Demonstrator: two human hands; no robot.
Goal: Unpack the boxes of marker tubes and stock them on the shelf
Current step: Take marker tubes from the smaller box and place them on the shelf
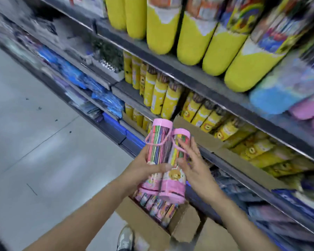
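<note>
Head view, store aisle. I see two pink-capped marker tubes held side by side above an open cardboard box (153,224). The left tube (157,151) and the right tube (177,161) touch along their length; their long axes run nearly parallel, tilted slightly, with the lidded ends pointing up and away toward the shelf (170,67) and the pink bases pointing down at the box. Each lid carries a thin pink loop handle. The left hand (143,168) reaches in from below left, fingers curled round the left tube, thumb lying across its front. The right hand (192,164) comes from lower right, fingers slightly spread and bent against the right tube's side. More tubes lie packed in the box. Yellow tubes (192,40) stand on the shelf.
</note>
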